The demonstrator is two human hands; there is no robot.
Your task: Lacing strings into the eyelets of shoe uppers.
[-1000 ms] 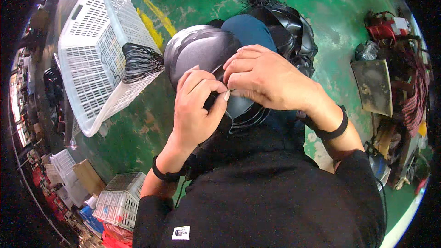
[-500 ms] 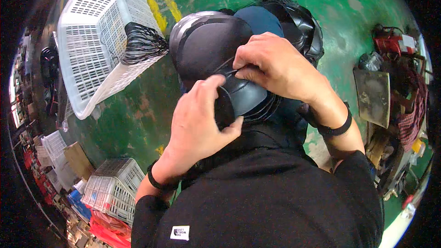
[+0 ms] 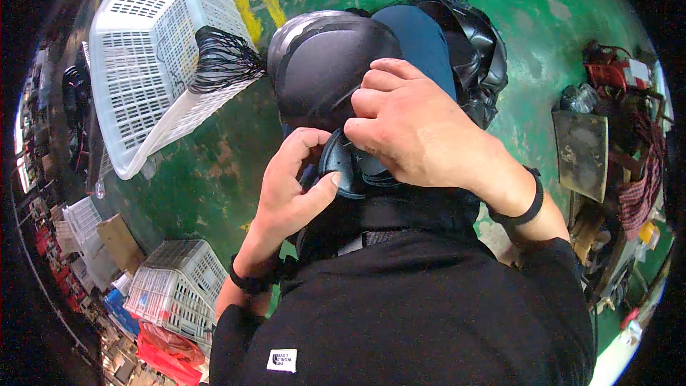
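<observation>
Head view: a dark curved piece [image 3: 344, 171] dotted with small holes sits between the two hands, just ahead of the person's black shirt [image 3: 429, 307]. Its visible length runs roughly from 11 to 5 o'clock, the rounded edge facing 9; the rest slips out of sight toward 3, so its full shape cannot be told. From the left hand [image 3: 286, 182] it lies at 3 o'clock, from the right hand [image 3: 425, 129] at 8. Neither hand is clearly nearer, as both reach it. The left takes the rounded edge, thumb over the near face and index finger at the upper end, in what looks like a light grip. The right comes in over the upper end with fingers curled; whether the tips pinch anything cannot be told, since the hand covers them.

Outward from the piece, a large black pad [image 3: 336, 64] domes up at 12 o'clock, with a blue pad [image 3: 425, 39] at 1 and a glossy black bundle [image 3: 475, 64] at 2. Well apart at 10 is a white crate [image 3: 125, 64], black cords [image 3: 225, 61] draped over its rim. A grey crate [image 3: 168, 286] lies at 8, a flat board [image 3: 582, 154] at 3.
</observation>
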